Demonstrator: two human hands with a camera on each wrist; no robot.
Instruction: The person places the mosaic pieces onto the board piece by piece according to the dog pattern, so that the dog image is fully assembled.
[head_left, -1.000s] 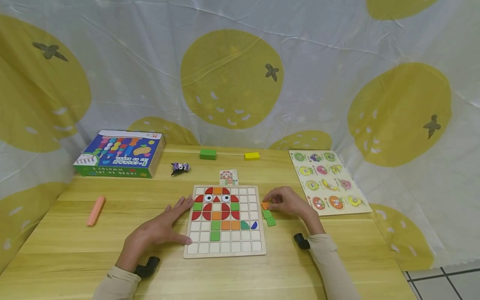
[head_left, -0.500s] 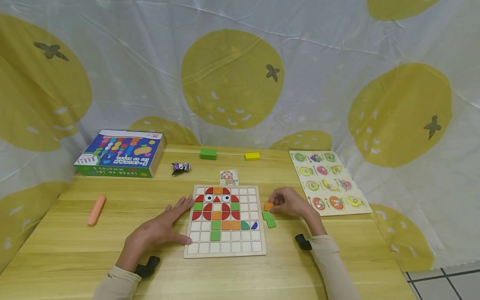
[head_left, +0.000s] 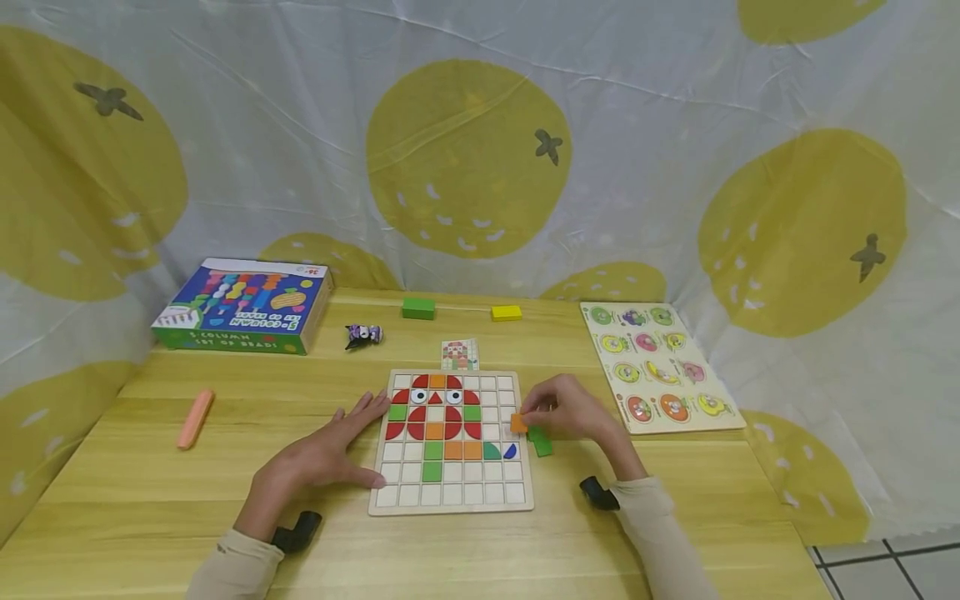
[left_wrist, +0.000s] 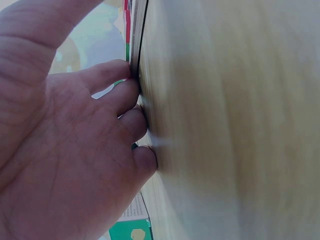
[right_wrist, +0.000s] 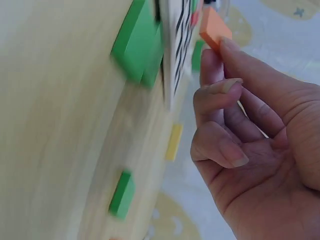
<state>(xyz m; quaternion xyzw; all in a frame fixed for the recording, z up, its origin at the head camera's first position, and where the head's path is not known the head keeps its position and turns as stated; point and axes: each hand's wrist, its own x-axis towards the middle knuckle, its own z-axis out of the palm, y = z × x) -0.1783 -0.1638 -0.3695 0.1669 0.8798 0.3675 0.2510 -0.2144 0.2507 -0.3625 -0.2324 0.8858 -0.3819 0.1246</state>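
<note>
A wooden grid board (head_left: 452, 494) lies on the table with red, orange, green and blue tiles forming a figure with two round eyes. My left hand (head_left: 318, 457) rests at its left edge, fingers spread and thumb touching the lower left side; in the left wrist view the fingertips (left_wrist: 134, 122) reach the board's edge. Between thumb and finger, my right hand (head_left: 567, 410) pinches an orange square tile (right_wrist: 215, 27), raised over the board's right edge. Green tiles (head_left: 542, 446) lie on the table just below that hand, partly covered by it.
A small picture card (head_left: 459, 355) touches the board's top. Behind stand a green block (head_left: 418, 309), a yellow block (head_left: 506, 313) and a small purple-black figure (head_left: 364, 336). A bead-set box (head_left: 243, 304) and coral stick (head_left: 196, 419) lie left, a fruit puzzle board (head_left: 652, 367) right.
My right hand has lifted the orange tile from beside the green tiles and moved left with it to the board's right edge. The left hand has stayed in place.
</note>
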